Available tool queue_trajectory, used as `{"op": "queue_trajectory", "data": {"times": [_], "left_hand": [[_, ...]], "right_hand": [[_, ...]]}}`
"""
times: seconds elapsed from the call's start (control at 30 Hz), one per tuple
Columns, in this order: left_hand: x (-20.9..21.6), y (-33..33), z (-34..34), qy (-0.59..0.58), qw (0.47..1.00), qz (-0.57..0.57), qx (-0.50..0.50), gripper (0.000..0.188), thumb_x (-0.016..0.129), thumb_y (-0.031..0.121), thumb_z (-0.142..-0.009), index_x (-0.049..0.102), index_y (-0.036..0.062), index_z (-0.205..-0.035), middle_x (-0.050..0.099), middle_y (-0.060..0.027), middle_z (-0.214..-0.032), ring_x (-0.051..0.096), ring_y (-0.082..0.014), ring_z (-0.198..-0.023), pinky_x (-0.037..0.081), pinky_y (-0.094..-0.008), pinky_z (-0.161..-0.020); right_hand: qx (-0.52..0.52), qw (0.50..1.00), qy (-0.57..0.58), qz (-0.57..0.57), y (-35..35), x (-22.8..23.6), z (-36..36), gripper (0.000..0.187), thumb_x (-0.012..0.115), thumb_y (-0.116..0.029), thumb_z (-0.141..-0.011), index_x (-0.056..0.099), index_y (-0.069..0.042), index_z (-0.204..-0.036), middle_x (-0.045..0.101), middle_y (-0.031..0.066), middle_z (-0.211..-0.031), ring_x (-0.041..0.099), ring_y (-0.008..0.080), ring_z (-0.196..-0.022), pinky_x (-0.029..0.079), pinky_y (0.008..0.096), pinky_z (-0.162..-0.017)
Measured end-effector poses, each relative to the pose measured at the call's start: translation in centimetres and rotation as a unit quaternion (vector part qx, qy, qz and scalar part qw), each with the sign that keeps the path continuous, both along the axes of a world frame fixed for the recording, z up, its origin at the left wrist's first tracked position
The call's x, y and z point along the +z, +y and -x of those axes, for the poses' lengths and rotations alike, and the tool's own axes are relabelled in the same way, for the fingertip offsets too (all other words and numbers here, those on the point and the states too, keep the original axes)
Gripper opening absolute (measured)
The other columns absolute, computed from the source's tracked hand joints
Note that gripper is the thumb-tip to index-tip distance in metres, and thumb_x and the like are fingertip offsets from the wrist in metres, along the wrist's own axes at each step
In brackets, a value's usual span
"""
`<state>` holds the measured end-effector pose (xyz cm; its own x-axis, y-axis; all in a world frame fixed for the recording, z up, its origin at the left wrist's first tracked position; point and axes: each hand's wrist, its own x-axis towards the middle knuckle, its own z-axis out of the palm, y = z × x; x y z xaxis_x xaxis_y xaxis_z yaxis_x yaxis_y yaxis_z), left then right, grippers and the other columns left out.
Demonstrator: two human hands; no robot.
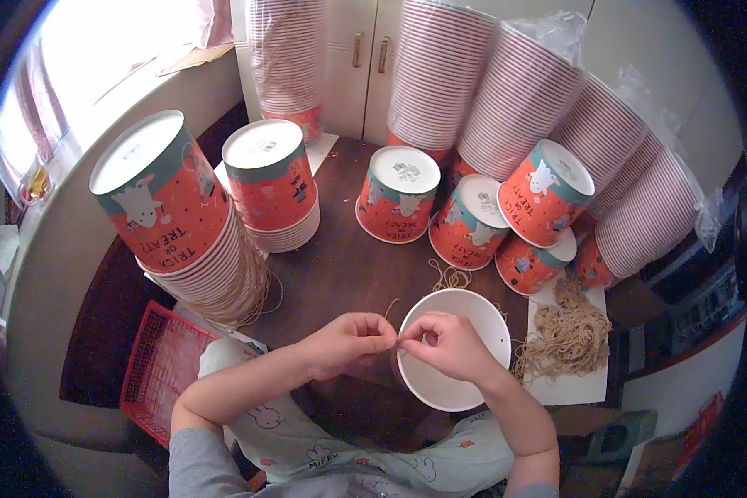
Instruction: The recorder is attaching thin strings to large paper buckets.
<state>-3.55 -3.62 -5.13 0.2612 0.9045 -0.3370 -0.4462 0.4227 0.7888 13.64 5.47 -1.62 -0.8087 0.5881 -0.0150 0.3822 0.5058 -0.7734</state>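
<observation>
A paper bucket (452, 383) stands in front of me with its white inside facing up. A small hole shows near its right rim. At the left rim the fingertips of both my hands meet in a pinch. My left hand (349, 342) is closed just outside the rim, and a thin twine strand (391, 308) sticks up by its fingers. My right hand (450, 344) reaches over the bucket's opening with thumb and finger pressed together. What lies between the right fingertips is too small to make out. More twine (450, 276) lies loose behind the bucket.
A tangled twine pile (566, 339) lies on white card at the right. Upside-down orange buckets (398, 192) stand across the brown table (332, 274). Tall bucket stacks (441, 75), some in clear plastic, line the back. Left are an inverted stack (174, 207) and a red basket (153, 365).
</observation>
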Motion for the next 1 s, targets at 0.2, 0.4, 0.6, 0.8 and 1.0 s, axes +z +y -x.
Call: {"op": "queue_trajectory", "data": {"times": [0.2,0.4,0.6,0.8,1.0], "left_hand": [[-0.9,0.2,-0.1,0.002,0.997,-0.074,0.037,0.008,0.058,0.011,-0.082,0.051,0.0089,-0.085,0.056,0.0026,-0.078,0.047,-0.0019,-0.065,0.035,-0.0149,-0.054],[-0.8,0.3,0.0,-0.073,0.993,-0.092,0.018,0.018,0.058,0.008,-0.082,0.046,0.01,-0.095,0.058,0.0004,-0.082,0.054,-0.0047,-0.075,0.039,-0.0158,-0.059],[-1.1,0.4,0.4,-0.124,0.988,-0.095,0.007,0.017,0.058,0.008,-0.082,0.046,0.0111,-0.094,0.059,0.0012,-0.084,0.055,-0.0054,-0.077,0.039,-0.0167,-0.06],[-1.1,0.3,0.5,-0.114,0.989,-0.087,0.025,0.017,0.058,0.007,-0.081,0.046,0.0111,-0.093,0.061,0.0002,-0.083,0.057,-0.0062,-0.077,0.041,-0.017,-0.061],[-0.1,0.2,0.5,-0.119,0.989,-0.078,0.031,0.016,0.058,0.005,-0.081,0.046,0.0102,-0.091,0.061,-0.0029,-0.083,0.059,-0.0094,-0.079,0.044,-0.0189,-0.063]], "right_hand": [[0.01,1.0,-0.005,0.009,0.0,-0.1,0.0,0.013,0.065,-0.017,-0.071,0.063,-0.005,-0.075,0.061,0.0061,-0.069,0.056,0.0163,-0.058,0.045,0.0291,-0.055],[0.033,0.999,-0.016,0.001,0.3,0.7,-0.1,0.016,0.063,-0.016,-0.072,0.059,-0.007,-0.085,0.059,0.006,-0.078,0.057,0.019,-0.069,0.045,0.03,-0.061],[0.115,0.991,0.06,-0.031,0.7,0.9,-0.2,0.025,0.062,-0.012,-0.072,0.053,-0.008,-0.095,0.057,0.0056,-0.088,0.055,0.0209,-0.083,0.045,0.0311,-0.071],[0.115,0.99,0.085,0.015,0.5,0.5,0.0,0.023,0.064,-0.011,-0.071,0.053,-0.007,-0.091,0.057,0.0047,-0.085,0.056,0.0187,-0.08,0.044,0.0323,-0.073],[0.11,0.993,0.044,0.015,0.7,0.7,-0.4,0.02,0.06,-0.007,-0.074,0.05,-0.006,-0.092,0.056,0.0046,-0.083,0.057,0.0156,-0.078,0.045,0.0298,-0.071]]}}
